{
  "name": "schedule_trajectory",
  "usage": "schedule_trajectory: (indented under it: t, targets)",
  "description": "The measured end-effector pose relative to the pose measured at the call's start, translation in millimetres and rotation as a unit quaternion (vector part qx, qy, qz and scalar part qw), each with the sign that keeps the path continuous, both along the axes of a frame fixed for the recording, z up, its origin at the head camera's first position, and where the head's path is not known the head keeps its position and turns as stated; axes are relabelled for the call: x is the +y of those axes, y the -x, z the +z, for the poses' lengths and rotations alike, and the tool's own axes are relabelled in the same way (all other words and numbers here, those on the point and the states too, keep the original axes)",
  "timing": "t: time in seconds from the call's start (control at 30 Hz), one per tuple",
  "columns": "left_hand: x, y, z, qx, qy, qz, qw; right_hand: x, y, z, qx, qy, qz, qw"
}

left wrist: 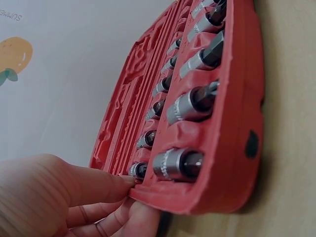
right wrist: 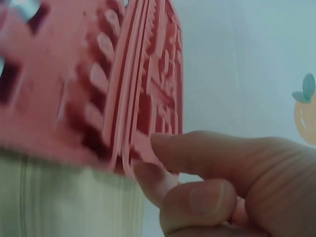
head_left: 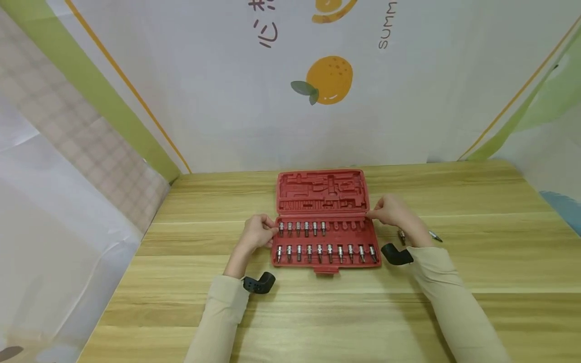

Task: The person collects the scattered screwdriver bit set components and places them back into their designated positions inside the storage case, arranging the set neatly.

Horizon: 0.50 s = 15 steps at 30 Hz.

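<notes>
Open red moulded plastic tool case (head_left: 327,222) lain flat at table centre, lid at 12 o'clock. Left hand (head_left: 258,233) pinches 9 o'clock edge, right hand (head_left: 391,210) pinches 3 o'clock hinge corner — case steadied, likely. Chrome socket bits (head_left: 320,252) seated in rows.

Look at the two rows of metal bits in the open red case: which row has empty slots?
The back row, nearest the hinge: it holds six bits at its left end, with bare slots to their right. The front row is filled from end to end of the red case.
</notes>
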State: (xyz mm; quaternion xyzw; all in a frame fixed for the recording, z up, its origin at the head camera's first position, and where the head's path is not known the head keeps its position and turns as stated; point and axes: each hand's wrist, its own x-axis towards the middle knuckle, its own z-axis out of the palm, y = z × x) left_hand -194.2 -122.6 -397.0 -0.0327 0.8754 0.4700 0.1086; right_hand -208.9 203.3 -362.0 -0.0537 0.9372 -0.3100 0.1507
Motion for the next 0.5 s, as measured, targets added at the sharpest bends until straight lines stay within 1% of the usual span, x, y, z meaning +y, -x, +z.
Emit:
schedule_trajectory:
  t: [0.23, 0.5]
  targets:
    - [-1.3, 0.0, 0.5, 0.001, 0.001, -0.001, 1.0000, 25.0, -6.0, 3.6, 0.003, -0.006, 0.002, 1.000]
    - [-2.5, -1.1, -0.2, 0.002, 0.002, 0.003, 1.0000, 48.7, -14.5, 2.1, 0.000, -0.007, -0.013, 1.000]
